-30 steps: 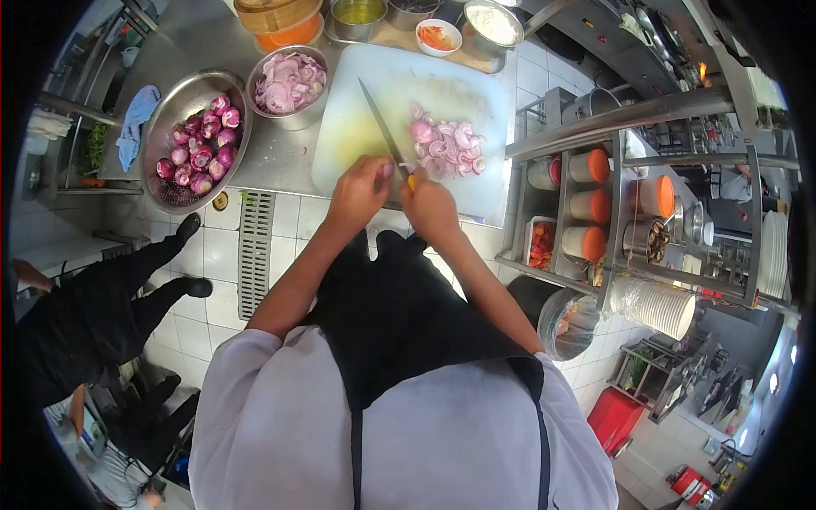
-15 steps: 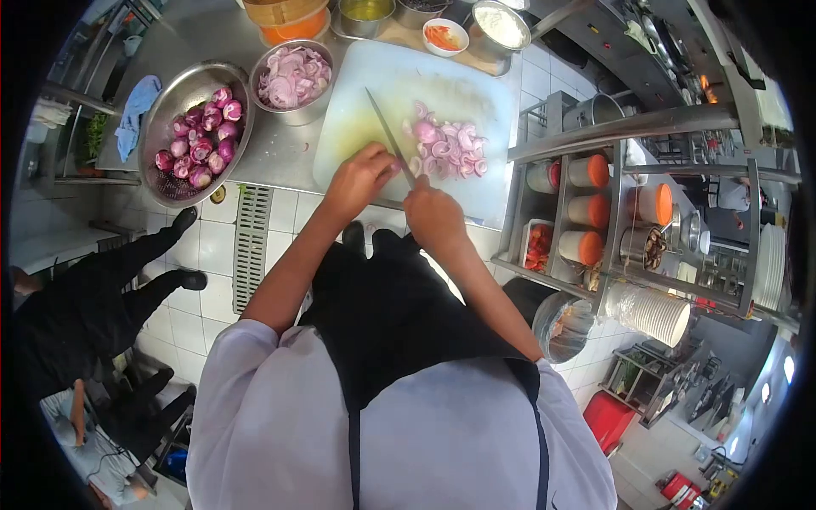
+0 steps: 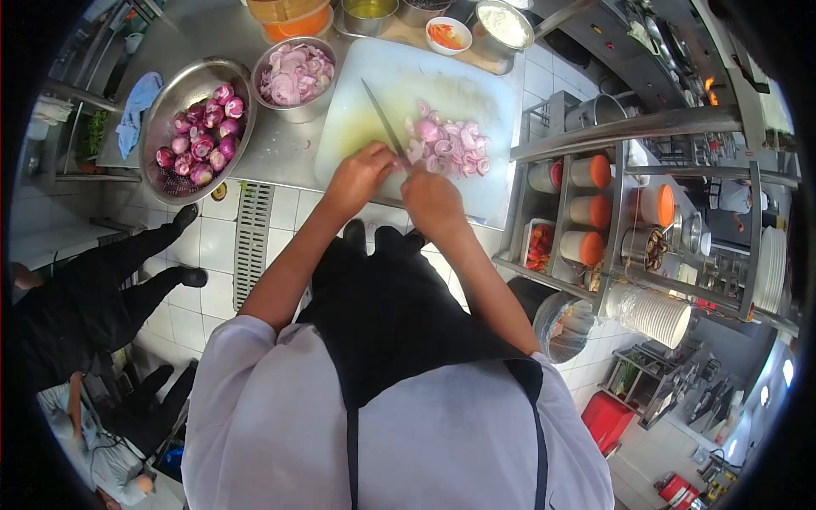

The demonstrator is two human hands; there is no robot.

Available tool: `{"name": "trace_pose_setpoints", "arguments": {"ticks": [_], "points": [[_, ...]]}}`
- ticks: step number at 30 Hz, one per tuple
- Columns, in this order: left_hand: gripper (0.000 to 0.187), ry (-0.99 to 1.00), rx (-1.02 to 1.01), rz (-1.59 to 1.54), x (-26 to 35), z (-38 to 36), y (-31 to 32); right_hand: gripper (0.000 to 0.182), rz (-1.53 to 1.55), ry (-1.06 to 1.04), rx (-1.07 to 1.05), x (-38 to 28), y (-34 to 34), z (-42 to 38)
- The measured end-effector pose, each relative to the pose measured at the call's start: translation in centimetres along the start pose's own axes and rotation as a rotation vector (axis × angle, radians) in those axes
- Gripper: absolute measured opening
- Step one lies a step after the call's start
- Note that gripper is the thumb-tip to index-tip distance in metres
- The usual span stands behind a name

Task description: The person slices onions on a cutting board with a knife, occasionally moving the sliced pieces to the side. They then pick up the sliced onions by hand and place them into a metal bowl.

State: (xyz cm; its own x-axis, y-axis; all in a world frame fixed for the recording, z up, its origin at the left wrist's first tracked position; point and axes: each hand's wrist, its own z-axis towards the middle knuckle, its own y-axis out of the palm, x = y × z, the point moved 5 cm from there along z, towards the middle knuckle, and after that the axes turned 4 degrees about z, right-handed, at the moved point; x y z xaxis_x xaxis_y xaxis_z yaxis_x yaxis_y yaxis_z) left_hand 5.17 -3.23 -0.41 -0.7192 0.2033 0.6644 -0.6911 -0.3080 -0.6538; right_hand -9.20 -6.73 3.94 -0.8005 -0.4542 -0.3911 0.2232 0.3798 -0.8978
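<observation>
My right hand (image 3: 432,197) is wrapped round the handle of a kitchen knife (image 3: 384,116), whose blade points away from me over the white cutting board (image 3: 357,81). Close against the blade's left side, my left hand (image 3: 360,177) has its fingers curled on an onion, of which only a bit of purple shows. Just right of the knife lies a heap of sliced red onion (image 3: 455,146) with rings and loose pieces. A steel bowl of sliced onion (image 3: 296,75) stands left of the board. Farther left, a perforated steel colander (image 3: 155,115) holds several whole peeled red onions (image 3: 204,136).
Behind the board are an orange tub (image 3: 293,21), a white bowl of carrot strips (image 3: 448,36) and a pot of white powder (image 3: 503,24). A blue cloth (image 3: 136,110) lies at far left. Shelves with orange-lidded jars (image 3: 586,210) stand right. Other people are at lower left.
The knife has shifted slightly left and my right hand has moved up a little toward my left hand. Both hands keep their grips.
</observation>
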Motion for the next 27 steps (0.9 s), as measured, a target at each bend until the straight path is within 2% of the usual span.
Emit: {"name": "trace_pose_setpoints", "arguments": {"ticks": [3,5,9,12,14,22,27], "points": [[0.016,-0.017,-0.013,-0.003,0.0,0.1,0.0,0.022,-0.022,0.034,-0.039,0.1,0.4,-0.9],[0.017,-0.047,-0.036,-0.026,0.2,0.0,-0.2,0.023,-0.006,0.024,0.006,0.8,2.8,0.6],[0.015,0.005,0.002,-0.01,0.2,-0.1,-0.3,0.024,0.011,-0.026,-0.006,0.2,0.6,0.8],[0.013,-0.011,0.007,-0.005,0.2,0.0,-0.3,0.024,-0.04,0.02,-0.053,0.4,0.4,-0.5],[0.012,-0.02,0.012,-0.019,0.3,-0.1,-0.4,0.024,-0.008,0.004,0.013,1.2,3.2,0.2],[0.012,-0.004,0.02,-0.003,-0.2,-0.2,0.0,0.023,-0.032,-0.01,-0.017,-0.3,-0.1,-0.8],[0.01,-0.037,0.02,-0.021,-0.4,-0.6,0.3,0.023,-0.002,0.009,0.006,1.0,3.8,0.1]]}}
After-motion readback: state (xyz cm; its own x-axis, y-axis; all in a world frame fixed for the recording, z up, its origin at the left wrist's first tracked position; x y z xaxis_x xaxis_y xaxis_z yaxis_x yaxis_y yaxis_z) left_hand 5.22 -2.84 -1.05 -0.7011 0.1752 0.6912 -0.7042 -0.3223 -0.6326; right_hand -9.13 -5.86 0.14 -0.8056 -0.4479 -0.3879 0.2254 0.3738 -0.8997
